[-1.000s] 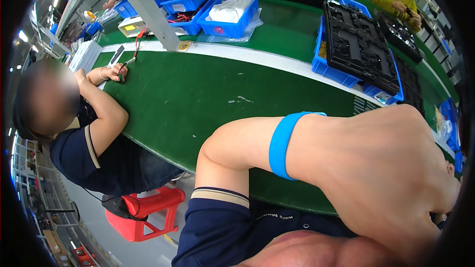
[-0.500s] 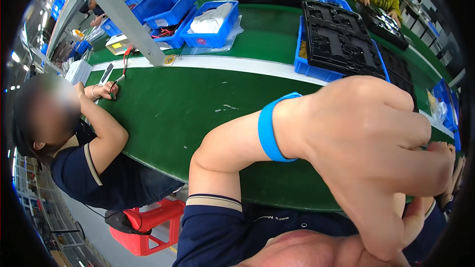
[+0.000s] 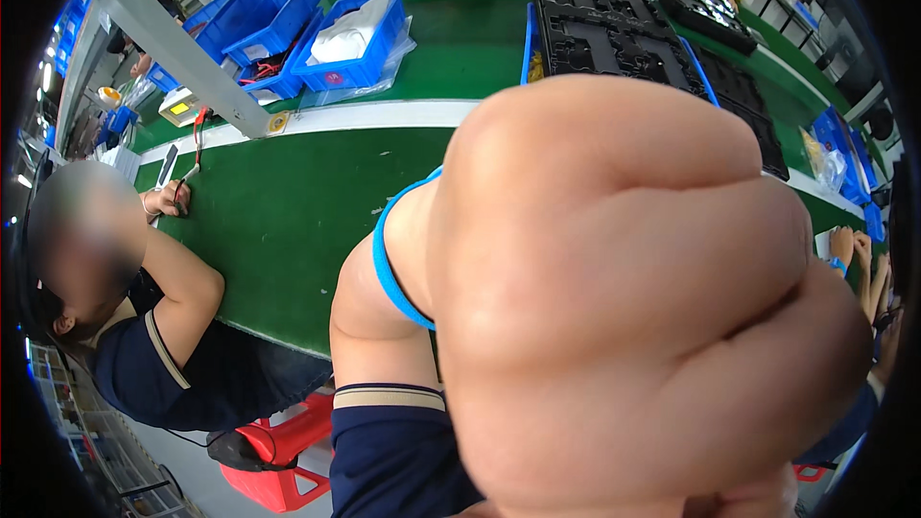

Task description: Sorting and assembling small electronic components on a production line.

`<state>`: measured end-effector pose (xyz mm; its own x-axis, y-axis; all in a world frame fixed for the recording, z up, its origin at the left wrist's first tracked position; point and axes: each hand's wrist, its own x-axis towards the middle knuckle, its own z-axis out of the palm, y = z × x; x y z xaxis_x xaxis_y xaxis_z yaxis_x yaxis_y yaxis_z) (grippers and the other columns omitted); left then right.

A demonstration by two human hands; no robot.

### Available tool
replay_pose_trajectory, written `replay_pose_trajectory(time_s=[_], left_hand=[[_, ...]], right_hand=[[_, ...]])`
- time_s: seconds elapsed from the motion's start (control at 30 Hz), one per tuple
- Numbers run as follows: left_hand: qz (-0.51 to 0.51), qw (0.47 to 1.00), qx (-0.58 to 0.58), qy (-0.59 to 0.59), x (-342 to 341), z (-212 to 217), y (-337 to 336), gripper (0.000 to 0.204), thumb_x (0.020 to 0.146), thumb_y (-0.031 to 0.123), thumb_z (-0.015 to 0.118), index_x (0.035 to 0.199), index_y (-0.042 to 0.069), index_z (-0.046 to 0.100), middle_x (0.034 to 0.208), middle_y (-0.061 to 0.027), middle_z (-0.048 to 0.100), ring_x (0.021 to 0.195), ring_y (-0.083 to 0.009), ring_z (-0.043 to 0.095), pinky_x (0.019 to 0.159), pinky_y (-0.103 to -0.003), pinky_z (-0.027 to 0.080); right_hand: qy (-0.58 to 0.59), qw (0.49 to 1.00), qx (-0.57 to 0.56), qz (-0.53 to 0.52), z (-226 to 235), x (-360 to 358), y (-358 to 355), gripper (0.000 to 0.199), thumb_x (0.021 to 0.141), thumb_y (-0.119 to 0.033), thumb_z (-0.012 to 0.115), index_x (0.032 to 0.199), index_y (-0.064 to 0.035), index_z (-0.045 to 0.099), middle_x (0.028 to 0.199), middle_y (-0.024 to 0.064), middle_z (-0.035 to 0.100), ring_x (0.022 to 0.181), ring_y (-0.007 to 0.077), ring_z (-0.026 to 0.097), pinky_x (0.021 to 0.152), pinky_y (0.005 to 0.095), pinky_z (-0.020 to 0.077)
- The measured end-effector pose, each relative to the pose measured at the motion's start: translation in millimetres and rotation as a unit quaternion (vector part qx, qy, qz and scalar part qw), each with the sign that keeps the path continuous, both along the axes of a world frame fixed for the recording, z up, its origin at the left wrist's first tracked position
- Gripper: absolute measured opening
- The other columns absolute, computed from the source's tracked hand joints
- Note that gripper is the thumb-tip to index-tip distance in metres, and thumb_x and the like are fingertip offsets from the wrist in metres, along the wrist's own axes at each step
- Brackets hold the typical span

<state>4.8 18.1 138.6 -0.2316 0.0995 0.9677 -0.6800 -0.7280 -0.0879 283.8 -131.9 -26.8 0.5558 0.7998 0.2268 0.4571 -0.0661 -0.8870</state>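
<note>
One left hand [image 3: 633,307] fills the middle of the view, raised very close to the lens, with one blue wristband [image 3: 386,273] at its wrist. The forearm bends up from a navy sleeve [image 3: 393,451] at the lower edge, elbow out over the near edge of the green table [image 3: 288,201]. Only the back of the hand and some skin folds show, blurred; whether the fingers are curled or gripping anything I cannot tell. The right hand is out of view. Behind the hand lie black trays [image 3: 604,24], partly hidden by it. Three blue bins [image 3: 355,34] stand at the far left, one holding something white. One co-worker [image 3: 163,345] sits on the left on a red stool [image 3: 278,451], a hand [image 3: 168,200] resting on the table. Another person's hands [image 3: 854,254] are cut off at the right rim
</note>
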Motion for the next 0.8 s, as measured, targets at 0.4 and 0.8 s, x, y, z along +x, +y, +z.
replay_pose_trajectory(time_s=[0.4,0.8], left_hand=[[0.063,0.996,0.039,0.052,-15.4,-0.2,14.8,0.020,0.050,0.013,0.061,0.056,0.010,0.043,0.063,-0.0032,0.051,0.048,-0.0189,0.043,0.041,-0.028,0.032],[0.116,0.983,0.096,0.108,-31.5,6.1,32.4,0.017,0.052,0.009,0.060,0.059,0.008,0.046,0.066,-0.0054,0.054,0.052,-0.0201,0.048,0.043,-0.028,0.036]], right_hand=[[-0.019,1.000,-0.014,0.004,1.4,-4.7,0.7,0.011,0.093,-0.007,0.058,0.101,-0.0013,0.063,0.081,-0.0022,0.057,0.069,0.0032,0.048,0.062,0.0181,0.0400],[-0.048,0.998,-0.042,-0.003,8.8,-14.8,3.9,0.010,0.093,-0.007,0.059,0.101,-0.0019,0.063,0.081,-0.0027,0.057,0.070,0.0030,0.049,0.062,0.0181,0.0403]])
